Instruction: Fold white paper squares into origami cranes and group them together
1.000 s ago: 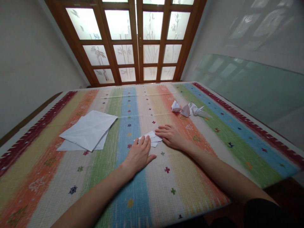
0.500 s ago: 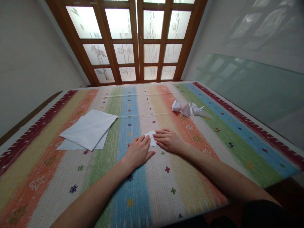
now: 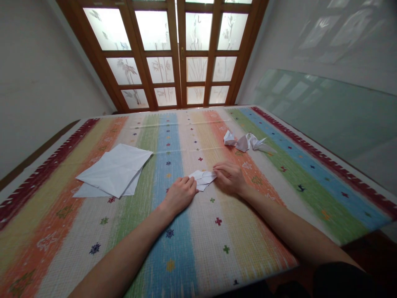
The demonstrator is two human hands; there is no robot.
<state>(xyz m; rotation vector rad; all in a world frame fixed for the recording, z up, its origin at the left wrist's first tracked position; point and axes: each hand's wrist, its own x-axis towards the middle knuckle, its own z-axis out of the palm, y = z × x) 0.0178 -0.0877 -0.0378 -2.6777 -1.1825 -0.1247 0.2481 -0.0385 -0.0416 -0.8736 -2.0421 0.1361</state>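
The surface (image 3: 204,252) has a woven cloth (image 3: 254,250) on it w/ soft stripes in red, yellow, orange, white, green & blue, plus tiny stars, crosses & leaf shapes. Toward its L edge are two flat white sheets (image 3: 116,169), thin & smooth, one on top of the other & turned, so corners stick out; the top one has faint fold lines. Toward the far R corner, small paper pcs (image 3: 243,143) sit in a short row, pointy & bent, w/ sharp folds; one has thin spikes. Past the far edge are wood doors (image 3: 181,82) w/ cloudy panes & plant pics. The folded paper (image 3: 203,180) is white, small & flat, w/ a few layers & slanted edges, going to a tip on its R end. It lies abt. mid-surface, btwn the L & R edges & well in from the near edge. The left grip (image 3: 182,192) has its fingers side by side, pressed down over the L end of the paper; thumb mostly hidden, so can't tell if it pinches. The right grip (image 3: 230,178) is curled, a bit blurry, w/ thumb & first finger nearly together, pinching the paper's R tip.
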